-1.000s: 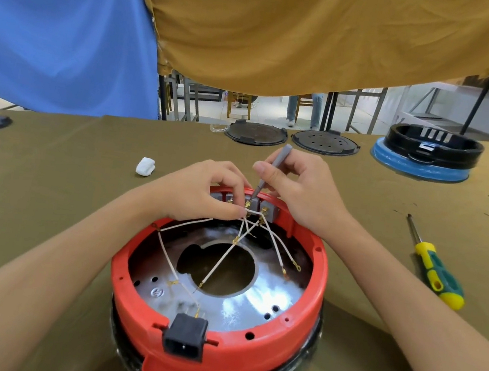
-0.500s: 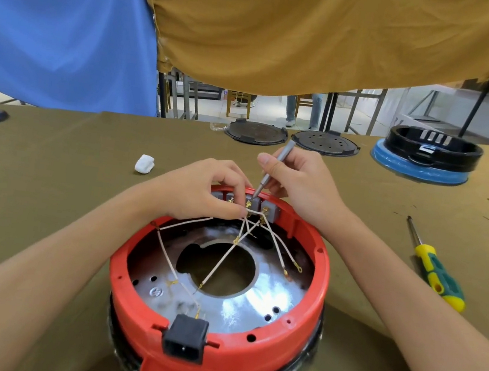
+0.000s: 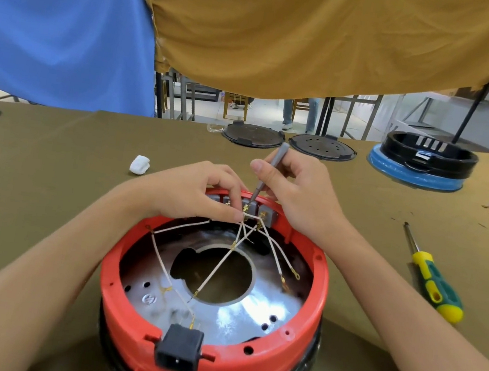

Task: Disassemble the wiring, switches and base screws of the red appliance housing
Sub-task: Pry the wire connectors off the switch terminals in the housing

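The right hand (image 3: 294, 192) pinches a thin grey driver (image 3: 267, 172) between thumb and curled fingers (image 3: 260, 167), pen-fashion. The driver's long axis tilts from upper right, near the far table edge, down and toward the person, and its tip meets the grey switches (image 3: 257, 210) mounted inside the far rim of the red housing (image 3: 306, 316). The left hand (image 3: 195, 194) rests on the same rim just beside the switches, its fingers curled down and pinching a white wire (image 3: 250, 216) at the terminal directly below the tip. Both hands therefore work at one point on the far side of the housing, the right approaching from above and the left from the side. The two hands are equally near the terminal. The step in hand appears to be releasing a wire terminal from a switch. Other wires (image 3: 218, 269) fan out from the switches across the metal plate (image 3: 237, 313) and its central hole toward the person, one reaching the black socket (image 3: 178, 353) on the near rim. The housing sits open side up at the near middle of the tabletop (image 3: 52, 158). A larger yellow-green screwdriver (image 3: 431, 277) lies apart to the right, its shaft pointing away from the person.
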{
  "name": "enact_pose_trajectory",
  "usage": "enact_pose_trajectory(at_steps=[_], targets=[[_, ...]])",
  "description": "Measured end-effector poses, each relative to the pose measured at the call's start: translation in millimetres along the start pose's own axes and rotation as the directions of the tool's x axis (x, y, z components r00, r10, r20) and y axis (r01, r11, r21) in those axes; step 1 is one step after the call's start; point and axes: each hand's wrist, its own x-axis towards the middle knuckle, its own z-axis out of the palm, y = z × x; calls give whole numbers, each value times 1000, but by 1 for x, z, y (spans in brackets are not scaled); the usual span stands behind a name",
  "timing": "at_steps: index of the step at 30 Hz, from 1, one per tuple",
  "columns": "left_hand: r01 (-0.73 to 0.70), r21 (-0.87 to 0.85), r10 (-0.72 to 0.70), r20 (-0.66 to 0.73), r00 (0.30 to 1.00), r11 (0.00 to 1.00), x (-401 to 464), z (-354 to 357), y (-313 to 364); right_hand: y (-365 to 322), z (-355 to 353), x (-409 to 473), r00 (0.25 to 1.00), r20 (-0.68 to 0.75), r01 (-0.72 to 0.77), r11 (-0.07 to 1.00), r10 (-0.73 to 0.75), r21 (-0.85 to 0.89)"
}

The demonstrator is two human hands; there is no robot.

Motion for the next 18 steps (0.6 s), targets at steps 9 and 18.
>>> enact_pose_trajectory(at_steps=[9, 18], targets=[[-41, 22, 40, 44, 998, 999, 2, -1, -8, 1, -1, 0, 999, -6, 46, 999, -46, -19], [-73, -12, 73, 13, 997, 997, 2, 0, -11, 6, 0, 7, 999, 33, -20, 999, 18, 47]])
